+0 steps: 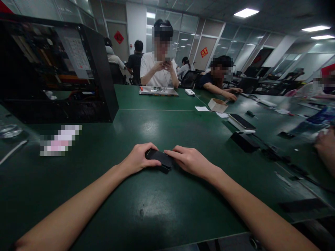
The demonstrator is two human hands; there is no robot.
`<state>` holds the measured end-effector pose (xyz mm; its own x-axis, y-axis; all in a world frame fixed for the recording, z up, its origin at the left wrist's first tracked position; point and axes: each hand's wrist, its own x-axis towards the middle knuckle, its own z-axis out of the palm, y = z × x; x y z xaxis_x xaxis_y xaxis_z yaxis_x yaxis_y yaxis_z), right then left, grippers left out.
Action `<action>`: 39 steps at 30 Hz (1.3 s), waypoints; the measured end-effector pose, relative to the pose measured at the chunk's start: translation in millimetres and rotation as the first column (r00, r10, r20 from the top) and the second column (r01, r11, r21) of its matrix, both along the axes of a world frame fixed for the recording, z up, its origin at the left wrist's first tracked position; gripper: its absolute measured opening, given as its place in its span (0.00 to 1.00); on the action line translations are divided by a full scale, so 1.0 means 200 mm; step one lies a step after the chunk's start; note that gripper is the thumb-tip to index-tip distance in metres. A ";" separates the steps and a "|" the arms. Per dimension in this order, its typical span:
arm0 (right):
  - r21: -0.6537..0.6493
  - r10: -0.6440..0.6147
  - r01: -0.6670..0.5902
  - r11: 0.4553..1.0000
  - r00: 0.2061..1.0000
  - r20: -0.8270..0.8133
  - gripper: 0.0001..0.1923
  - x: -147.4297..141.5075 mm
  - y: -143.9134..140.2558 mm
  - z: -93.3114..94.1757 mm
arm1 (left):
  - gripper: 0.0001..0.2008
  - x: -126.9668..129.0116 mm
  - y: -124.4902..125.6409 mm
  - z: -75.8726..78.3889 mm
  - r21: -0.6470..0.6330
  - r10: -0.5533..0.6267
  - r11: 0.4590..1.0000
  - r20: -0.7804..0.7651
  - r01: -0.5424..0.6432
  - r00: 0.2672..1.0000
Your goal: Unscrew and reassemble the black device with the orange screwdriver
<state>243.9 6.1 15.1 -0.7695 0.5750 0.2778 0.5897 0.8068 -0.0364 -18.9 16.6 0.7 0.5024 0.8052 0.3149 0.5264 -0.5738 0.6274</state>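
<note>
While both forearms lie stretched out over the green table (162,209), the person's two hands meet on a small black device (160,159) that rests flat on the tabletop just in front of them. The left hand (138,158) curls around the device's left end, thumb along its near edge and fingers closed over the far side, so it is clamped on it. The right hand (190,161) lies over the right end, fingers pressed together and resting on top; from here I cannot tell whether it truly grips or only touches.

To the left stands an open black computer case (57,69), with a blurred pale card (61,139) lying near it. Across the table a seated person (158,62) in a white shirt holds a phone in both hands, a tray (158,91) in front of them. Farther right sit a small cardboard box (217,104), a phone on a white slab (242,122) and a black block (244,141), well apart from the hands.
</note>
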 end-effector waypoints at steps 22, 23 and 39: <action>-0.205 0.017 -0.030 0.978 0.998 -0.064 0.22 0.09 0.08 0.01 | 0.22 0.01 -0.03 0.02 0.036 0.072 0.996 0.172 -0.079 0.983; -0.197 -0.017 0.007 0.980 0.999 -0.050 0.21 0.10 0.09 0.01 | 0.22 0.01 -0.03 0.02 0.031 0.107 0.993 0.223 -0.117 0.969; -0.141 -0.190 0.168 0.976 0.968 -0.163 0.16 0.04 0.07 -0.04 | 0.20 -0.11 0.09 0.03 -0.106 0.470 0.882 0.119 -0.459 0.875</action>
